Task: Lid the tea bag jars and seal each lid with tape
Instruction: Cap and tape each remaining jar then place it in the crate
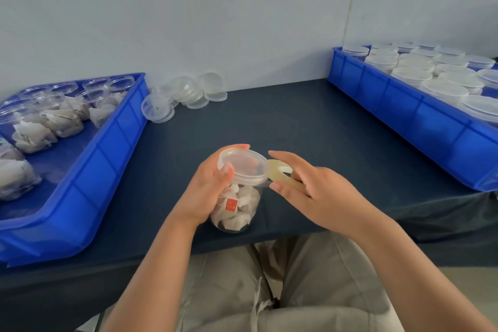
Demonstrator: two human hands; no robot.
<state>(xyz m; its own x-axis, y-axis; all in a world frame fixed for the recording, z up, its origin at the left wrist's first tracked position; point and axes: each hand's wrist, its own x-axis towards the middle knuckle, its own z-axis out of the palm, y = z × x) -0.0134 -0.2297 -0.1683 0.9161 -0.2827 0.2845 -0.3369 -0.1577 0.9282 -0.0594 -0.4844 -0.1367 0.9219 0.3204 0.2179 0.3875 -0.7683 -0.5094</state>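
A clear jar (237, 207) full of white tea bags stands near the table's front edge, with a translucent lid (242, 166) on top. My left hand (207, 191) grips the jar and lid from the left, thumb on the lid's rim. My right hand (312, 191) holds a yellowish roll of tape (283, 175) against the lid's right side, and a strip of tape runs from the roll to the lid's edge.
A blue bin (107, 148) at the left holds several open jars of tea bags. Loose lids (186, 94) lie by the wall. At the right, another blue bin (404, 105) holds several lidded jars. The dark tablecloth (296, 121) covers the table.
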